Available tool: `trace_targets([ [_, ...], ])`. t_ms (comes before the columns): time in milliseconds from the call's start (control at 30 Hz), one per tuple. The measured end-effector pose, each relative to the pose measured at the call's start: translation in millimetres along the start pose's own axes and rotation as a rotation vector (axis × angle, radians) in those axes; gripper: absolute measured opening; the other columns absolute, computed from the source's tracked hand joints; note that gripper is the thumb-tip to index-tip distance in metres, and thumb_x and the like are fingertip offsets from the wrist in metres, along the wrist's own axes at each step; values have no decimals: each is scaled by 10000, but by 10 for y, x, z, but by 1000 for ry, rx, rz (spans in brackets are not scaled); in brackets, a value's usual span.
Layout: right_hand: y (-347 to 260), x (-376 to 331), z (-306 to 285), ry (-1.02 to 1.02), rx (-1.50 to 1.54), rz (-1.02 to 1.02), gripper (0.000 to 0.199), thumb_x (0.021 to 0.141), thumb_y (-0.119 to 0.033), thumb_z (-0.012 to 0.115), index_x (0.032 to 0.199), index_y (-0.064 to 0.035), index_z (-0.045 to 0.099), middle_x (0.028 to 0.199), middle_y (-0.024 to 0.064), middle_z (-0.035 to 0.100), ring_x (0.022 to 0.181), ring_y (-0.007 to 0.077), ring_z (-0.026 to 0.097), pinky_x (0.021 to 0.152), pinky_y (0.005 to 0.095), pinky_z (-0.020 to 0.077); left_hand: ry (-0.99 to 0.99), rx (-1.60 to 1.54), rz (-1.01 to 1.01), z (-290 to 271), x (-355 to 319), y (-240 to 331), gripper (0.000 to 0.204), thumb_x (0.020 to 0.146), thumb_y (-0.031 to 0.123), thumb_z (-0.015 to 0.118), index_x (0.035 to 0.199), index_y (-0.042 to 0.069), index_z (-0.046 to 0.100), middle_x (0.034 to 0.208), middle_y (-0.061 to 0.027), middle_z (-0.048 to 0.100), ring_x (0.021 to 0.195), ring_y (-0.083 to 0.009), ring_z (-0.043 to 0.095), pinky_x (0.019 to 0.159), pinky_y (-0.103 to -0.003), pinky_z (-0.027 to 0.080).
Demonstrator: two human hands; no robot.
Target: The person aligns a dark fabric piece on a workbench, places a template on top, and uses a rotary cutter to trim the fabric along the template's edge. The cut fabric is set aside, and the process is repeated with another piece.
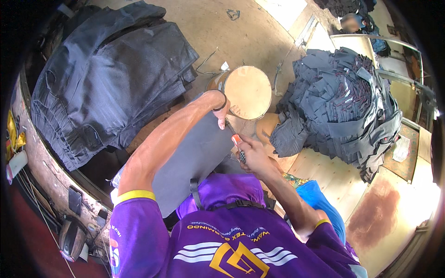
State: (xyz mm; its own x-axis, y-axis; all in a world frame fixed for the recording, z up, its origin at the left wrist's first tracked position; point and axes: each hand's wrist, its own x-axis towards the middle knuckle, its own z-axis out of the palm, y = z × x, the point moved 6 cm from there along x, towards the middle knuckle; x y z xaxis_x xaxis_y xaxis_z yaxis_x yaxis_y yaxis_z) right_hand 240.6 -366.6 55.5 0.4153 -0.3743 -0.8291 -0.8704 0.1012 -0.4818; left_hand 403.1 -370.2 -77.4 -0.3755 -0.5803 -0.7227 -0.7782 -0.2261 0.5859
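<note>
Across my lap lies a dark grey cloth piece [190, 153], smooth and flat. My left hand [221, 112] is closed at its far edge, thumb pointing down, with the cloth seemingly pinched there; the fingertips are partly hidden. My right hand [254, 156] wraps round a small hand tool [237, 139] with an orange and white handle and a dark patterned grip. The tool's thin dark shaft points up and left toward my left hand. Its tip is too small to make out, so its exact kind cannot be told.
A round drum-like stool [248, 92] stands just beyond my hands. Large folded dark trousers [116, 88] are stacked at left, and a heap of dark cut pieces [333, 111] sits at right. A phone [75, 200] lies at lower left. Thread scraps [233, 15] lie on the floor.
</note>
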Motion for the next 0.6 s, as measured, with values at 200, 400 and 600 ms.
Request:
trace_targets([
  [200, -179, -95, -188, -123, -231, 3, 461, 1033, -210, 527, 1456, -28, 554, 846, 236, 694, 651, 268, 708, 599, 447, 568, -36, -7, 31, -50, -13, 25, 847, 746, 586, 859, 1350, 18, 684, 1300, -207, 711, 1191, -376, 685, 1000, -477, 541],
  [400, -530, -45, -51, -17, -1259, -434, 429, 1020, -205, 572, 1415, -42, 607, 840, 193, 707, 655, 269, 708, 563, 425, 552, 48, 6, 59, -10, 13, 42, 784, 736, 579, 862, 1266, 15, 734, 1192, -205, 752, 1132, -380, 713, 963, -484, 557],
  [600, -120, 8, -102, -63, 143, 239, 466, 1067, -243, 550, 1518, -124, 554, 767, 21, 568, 561, 127, 601, 445, 245, 386, 65, 6, 25, 49, 82, -22, 779, 751, 585, 853, 1264, 12, 734, 1183, -206, 755, 1127, -385, 714, 962, -486, 559],
])
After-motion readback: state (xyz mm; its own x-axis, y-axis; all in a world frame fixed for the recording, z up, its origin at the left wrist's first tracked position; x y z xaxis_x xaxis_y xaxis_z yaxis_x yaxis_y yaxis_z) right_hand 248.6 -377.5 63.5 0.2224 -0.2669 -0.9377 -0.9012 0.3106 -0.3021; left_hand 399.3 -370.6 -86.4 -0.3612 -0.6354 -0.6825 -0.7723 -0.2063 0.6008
